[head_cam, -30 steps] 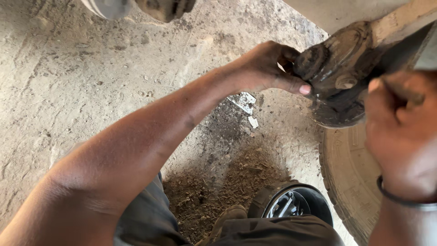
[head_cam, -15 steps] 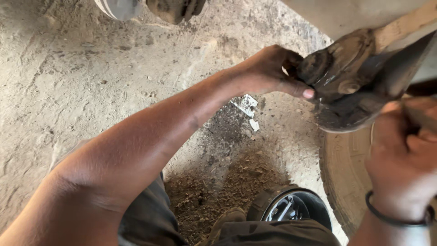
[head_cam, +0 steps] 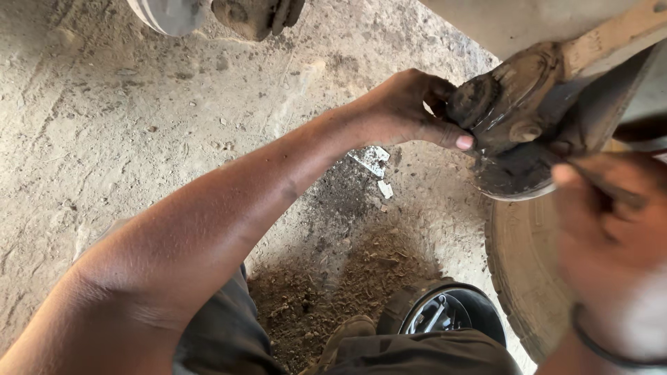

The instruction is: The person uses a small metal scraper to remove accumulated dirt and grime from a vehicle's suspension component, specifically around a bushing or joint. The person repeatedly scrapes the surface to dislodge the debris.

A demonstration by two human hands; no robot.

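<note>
At 2 o'clock of the view, left hand [head_cam: 410, 111] grips a grimy metal car part [head_cam: 517, 128], fingers curled over its dark round rubber end, thumb pressed along the underside. Part hangs from a pale beam [head_cam: 611, 35] running off toward 1 o'clock, coated in dirt and grease. Right hand [head_cam: 611, 243] at 4 o'clock, blurred, just below the part; fingers look closed round a thin dark tool [head_cam: 604, 184], but the blur makes the grip hard to tell. Dark band on that wrist. Worn tyre [head_cam: 521, 271] lies flat under the right hand, at 4 to 5 o'clock. Black shiny container [head_cam: 451, 316] at 6 o'clock beside a patch of brown sawdust-like dirt [head_cam: 347, 278]. Small white scraps [head_cam: 374, 163] on dusty concrete floor [head_cam: 104, 125] near centre. Another wheel hub [head_cam: 250, 14] at 12 o'clock edge.
</note>
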